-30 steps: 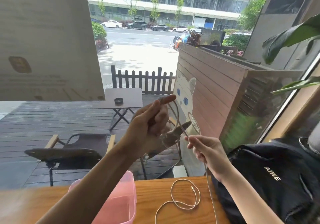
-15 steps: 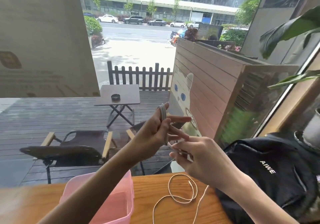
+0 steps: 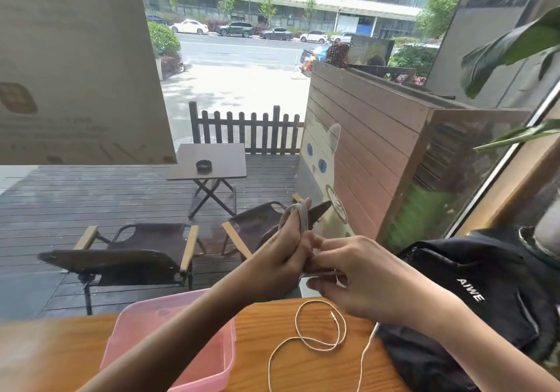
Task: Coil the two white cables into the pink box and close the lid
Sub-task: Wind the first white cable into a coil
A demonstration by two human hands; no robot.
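The left hand (image 3: 283,251) holds 1 thin white cable (image 3: 298,217) wound in loops around its raised fingers. The right hand (image 3: 353,273), touching it, pinches the cable's trailing strand. A second loose white cable (image 3: 321,331) lies on the orange wooden table (image 3: 266,331), beside the open pink plastic box (image 3: 212,361).

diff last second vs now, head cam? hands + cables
The right hand moved in from its spot apart and below until it touched the left hand, still pinching the cable. The coiled cable stays wrapped on the left fingers. Unchanged: the loose cable on the table, the pink box open.
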